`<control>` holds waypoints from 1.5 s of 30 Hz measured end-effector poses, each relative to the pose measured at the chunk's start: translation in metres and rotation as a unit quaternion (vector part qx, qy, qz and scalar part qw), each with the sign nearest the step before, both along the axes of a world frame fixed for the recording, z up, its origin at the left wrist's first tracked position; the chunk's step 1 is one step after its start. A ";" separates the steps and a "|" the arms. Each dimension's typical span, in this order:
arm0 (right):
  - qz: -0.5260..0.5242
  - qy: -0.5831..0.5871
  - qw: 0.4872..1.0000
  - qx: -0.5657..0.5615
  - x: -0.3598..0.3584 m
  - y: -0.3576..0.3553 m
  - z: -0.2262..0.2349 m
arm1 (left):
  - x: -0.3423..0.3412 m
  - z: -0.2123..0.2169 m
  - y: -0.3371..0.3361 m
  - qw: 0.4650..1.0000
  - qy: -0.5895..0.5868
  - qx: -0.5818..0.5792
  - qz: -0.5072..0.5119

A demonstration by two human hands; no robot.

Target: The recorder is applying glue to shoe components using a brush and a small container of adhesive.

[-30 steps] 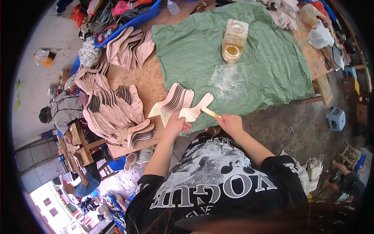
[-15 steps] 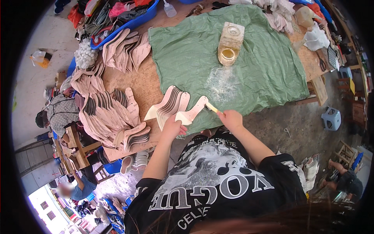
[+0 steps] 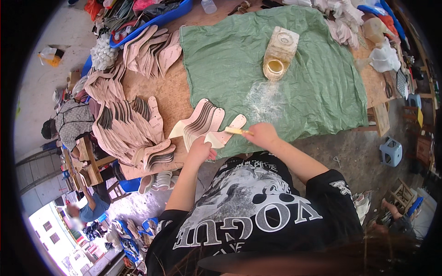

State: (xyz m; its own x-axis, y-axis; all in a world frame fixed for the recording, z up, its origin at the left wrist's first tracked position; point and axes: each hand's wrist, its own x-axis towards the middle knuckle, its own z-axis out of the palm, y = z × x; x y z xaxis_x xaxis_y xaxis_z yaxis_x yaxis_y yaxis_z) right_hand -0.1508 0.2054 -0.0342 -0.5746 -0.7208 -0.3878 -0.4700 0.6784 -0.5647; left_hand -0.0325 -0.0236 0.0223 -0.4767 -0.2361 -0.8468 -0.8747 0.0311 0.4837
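A: Head view, one camera only. Fisheye bends everything at the rim, and the person's own dark hair blocks the bottom edge. Bristles of the brush are too small to make out, and its rear end is buried in the right hand.

B: Fingers on that hand?

A: Curled together, clamped around the brush handle. The pale tip sticks out to the person's left, over the top insole.

B: Left hand?

A: Left hand sits at the near edge of the fanned stack of insoles, fingers folded down onto it. Whether it pinches a piece or just presses, I cannot tell; the fingertips are hidden under the hand.

B: Where is the stack itself?

A: On the wooden table, straddling the left edge of the green cloth. The stack is fanned out away from the person, with the top insole lying to the right of the fan, between the two hands.

B: Arm pose?

A: Both forearms come up from the lower edge, bare below short black sleeves. The left runs nearly straight up; the right angles in from the right side with the wrist bent inward.

B: Anything else nearby?

A: A glue jug stands on the cloth well beyond the right hand, with a whitish smear between them. More insole piles lie to the left.
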 end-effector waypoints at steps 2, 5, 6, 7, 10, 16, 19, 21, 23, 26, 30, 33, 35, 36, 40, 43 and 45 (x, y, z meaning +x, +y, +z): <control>0.004 -0.005 1.000 -0.012 0.019 -0.010 -0.012 | -0.001 0.000 0.003 1.000 0.006 -0.006 -0.009; -0.053 -0.075 0.994 -0.055 0.034 -0.026 -0.011 | -0.003 0.008 0.010 1.000 0.003 -0.013 -0.003; -0.114 -0.140 0.980 -0.088 0.036 -0.030 -0.008 | -0.004 0.012 0.013 1.000 -0.004 -0.016 0.010; -0.110 -0.141 0.980 -0.088 0.037 -0.033 -0.007 | -0.004 0.015 0.017 1.000 -0.005 -0.016 0.014; -0.157 -0.279 0.940 -0.118 0.042 -0.035 -0.009 | 0.000 0.016 0.025 0.998 0.018 -0.056 -0.003; -0.095 -0.012 0.990 -0.099 0.034 -0.017 -0.017 | 0.013 0.014 0.030 0.994 0.052 -0.096 -0.032; -0.144 -0.016 0.987 -0.062 0.028 -0.013 -0.008 | 0.018 0.010 0.030 0.994 0.065 -0.092 0.003; -0.132 -0.161 0.973 -0.097 0.036 -0.017 -0.004 | 0.018 0.006 0.030 0.992 0.077 -0.102 -0.019; -0.152 -0.205 0.961 -0.110 0.049 -0.026 -0.009 | 0.013 0.010 0.037 0.988 0.080 -0.128 -0.039; -0.153 -0.172 0.968 -0.097 0.044 -0.030 -0.010 | 0.021 0.008 0.030 0.983 0.090 -0.151 -0.048; -0.140 -0.128 0.973 -0.131 0.044 -0.030 -0.005 | 0.025 -0.002 0.024 0.987 0.129 -0.096 0.001; -0.175 -0.140 0.964 -0.143 0.054 -0.041 0.007 | 0.030 -0.009 0.024 0.981 0.177 0.006 0.078; -0.190 -0.052 0.971 -0.137 0.041 -0.039 0.014 | 0.033 -0.005 0.022 0.976 0.194 0.031 0.093; -0.202 0.028 0.970 -0.133 0.035 -0.038 0.020 | 0.035 0.000 0.020 0.972 0.204 0.050 0.110; -0.197 0.053 0.956 -0.210 0.017 -0.021 0.078 | 0.043 0.032 0.014 0.954 0.248 0.071 0.150; -0.201 -0.003 0.935 -0.293 0.019 -0.008 0.121 | 0.047 0.058 0.011 0.916 0.337 0.104 0.190; -0.175 0.000 0.941 -0.291 0.026 -0.004 0.146 | 0.052 0.078 0.009 0.882 0.400 0.113 0.222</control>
